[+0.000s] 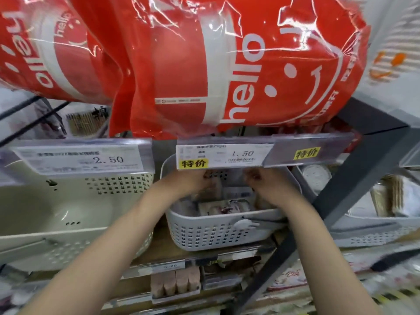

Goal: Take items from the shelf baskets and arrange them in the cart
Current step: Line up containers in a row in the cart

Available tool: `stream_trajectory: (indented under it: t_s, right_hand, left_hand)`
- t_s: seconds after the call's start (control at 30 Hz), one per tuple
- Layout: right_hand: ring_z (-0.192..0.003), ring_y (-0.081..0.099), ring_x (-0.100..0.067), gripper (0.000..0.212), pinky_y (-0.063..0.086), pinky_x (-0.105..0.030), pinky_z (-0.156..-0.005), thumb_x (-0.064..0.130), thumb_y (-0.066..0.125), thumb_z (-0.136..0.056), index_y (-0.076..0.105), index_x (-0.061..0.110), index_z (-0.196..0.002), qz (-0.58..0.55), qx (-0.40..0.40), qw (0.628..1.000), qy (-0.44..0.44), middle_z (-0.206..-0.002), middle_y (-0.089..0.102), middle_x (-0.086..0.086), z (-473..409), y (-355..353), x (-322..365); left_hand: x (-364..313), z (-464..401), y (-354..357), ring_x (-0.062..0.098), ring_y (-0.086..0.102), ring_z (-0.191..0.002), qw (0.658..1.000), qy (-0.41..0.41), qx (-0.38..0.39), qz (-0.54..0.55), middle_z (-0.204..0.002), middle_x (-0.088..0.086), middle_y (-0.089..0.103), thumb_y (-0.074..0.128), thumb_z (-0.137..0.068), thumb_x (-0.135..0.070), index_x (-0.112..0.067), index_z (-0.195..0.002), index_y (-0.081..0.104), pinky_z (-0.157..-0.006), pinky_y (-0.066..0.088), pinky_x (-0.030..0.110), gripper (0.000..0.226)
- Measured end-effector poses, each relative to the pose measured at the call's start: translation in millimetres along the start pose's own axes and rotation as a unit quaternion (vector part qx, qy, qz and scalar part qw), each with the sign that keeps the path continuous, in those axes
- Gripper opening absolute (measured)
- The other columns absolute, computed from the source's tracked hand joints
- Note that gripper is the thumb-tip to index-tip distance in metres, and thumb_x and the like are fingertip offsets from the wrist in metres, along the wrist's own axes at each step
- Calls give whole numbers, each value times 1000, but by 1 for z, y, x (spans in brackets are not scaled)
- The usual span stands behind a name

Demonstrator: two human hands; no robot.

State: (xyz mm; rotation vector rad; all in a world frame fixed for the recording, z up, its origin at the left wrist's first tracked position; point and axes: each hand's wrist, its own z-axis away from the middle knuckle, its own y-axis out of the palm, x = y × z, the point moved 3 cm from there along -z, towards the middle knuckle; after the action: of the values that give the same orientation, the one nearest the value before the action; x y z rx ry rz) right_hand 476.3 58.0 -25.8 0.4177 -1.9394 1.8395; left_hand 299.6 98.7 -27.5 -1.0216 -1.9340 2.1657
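Two hands in the middle basket (218, 235); step in hand: the pick, judged early, nothing lifted clear yet.

Left hand (195, 180): reaches over the near rim to the back of the basket, under the 1.50 tag (223, 155). Fingertips are hidden behind the tag's lower edge; grip cannot be told.

Right hand (261, 180): same depth, just beside the left, fingers curled downward. Whether they pinch a packet or only feel for one cannot be told; the frame is blurred there.

Packets (223, 206): small flat wrapped items, lying loose on the basket floor. The one that reads clearest lies between your wrists and nearer to you than either set of fingertips. Others sit further back, directly under the hands.

Left basket (75, 228): cream, beside the middle one, under the 2.50 tag (86, 161). No goods show in it.

Red bags (227, 64): large plastic packs on the shelf above, overhanging the tags and blocking the view of the basket's rear.

Cart: not in view.

Next move calls for: closing your fingers on a packet, then drawing both hands back and down so they pass under the tag and over the near rim. Your grip is out of sight behind the tag, so go by touch.
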Motion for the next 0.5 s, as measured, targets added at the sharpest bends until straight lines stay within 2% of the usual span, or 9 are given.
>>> stream_trajectory:
  t_s: [0.07, 0.13, 0.17, 0.23, 0.3, 0.37, 0.43, 0.5]
  right_hand:
    - [-85, 53, -12, 19, 37, -8, -60, 20, 56, -95, 63, 13, -110, -26, 45, 999, -6, -100, 62, -1, -2, 3, -3]
    - [-90, 58, -15, 12, 40, -13, -66, 19, 59, -93, 64, 12, -102, -54, 92, 994, -19, -95, 62, 0, -2, 10, -3]
    - [-95, 60, -17, 10, 42, -18, -71, 18, 61, -92, 63, 14, -100, -75, 111, 991, -24, -94, 62, 3, -2, 13, -3]
    - [-97, 60, -14, 21, 44, -22, -78, 24, 68, -87, 63, 16, -107, -102, 150, 983, -33, -96, 63, 5, -2, 17, -2]
    - [-94, 59, -8, 38, 44, -19, -79, 36, 72, -83, 61, 20, -115, -77, 218, 972, -40, -99, 62, 10, 0, 20, -1]
    - [-98, 57, -5, 44, 40, -12, -77, 42, 71, -82, 60, 24, -120, -25, 289, 956, -54, -99, 59, 19, 4, 24, 2]
    - [-105, 52, -4, 43, 37, -9, -79, 36, 67, -87, 58, 22, -127, 22, 319, 945, -69, -113, 58, 15, 5, 26, 2]
    - [-116, 48, -8, 45, 33, -15, -88, 30, 64, -90, 54, 21, -133, 51, 329, 940, -67, -131, 54, 7, 4, 26, 1]
  left_hand:
    - [4, -11, 8, 23, 46, -124, 999, 3, 21, -35, -139, 5, 47, 53, -96, -23, -21, -139, 39, -99, 39, 26, 46]
    - [9, -18, 14, 24, 44, -125, 997, -2, 34, -76, -139, 7, 47, 54, -95, -24, -19, -137, 42, -103, 38, 34, 44]
    - [12, -19, 16, 25, 44, -125, 995, -3, 36, -94, -138, 7, 47, 54, -95, -24, -19, -136, 42, -103, 37, 33, 43]
    - [17, -22, 20, 24, 46, -122, 990, -2, 47, -131, -136, 7, 49, 54, -95, -22, -17, -133, 45, -101, 38, 30, 39]
    - [20, -24, 25, 22, 52, -116, 988, -12, 78, -135, -128, 6, 56, 57, -93, -25, -17, -126, 52, -93, 40, 28, 34]
    - [20, -26, 28, 22, 54, -112, 987, -16, 88, -133, -125, 6, 59, 59, -91, -28, -18, -125, 54, -87, 39, 26, 35]
    - [19, -26, 29, 23, 53, -115, 987, -19, 81, -138, -128, 6, 57, 60, -90, -27, -18, -127, 53, -88, 38, 26, 39]
    - [20, -27, 30, 24, 53, -116, 987, -19, 79, -140, -128, 7, 57, 64, -86, -26, -18, -126, 54, -92, 39, 27, 42]
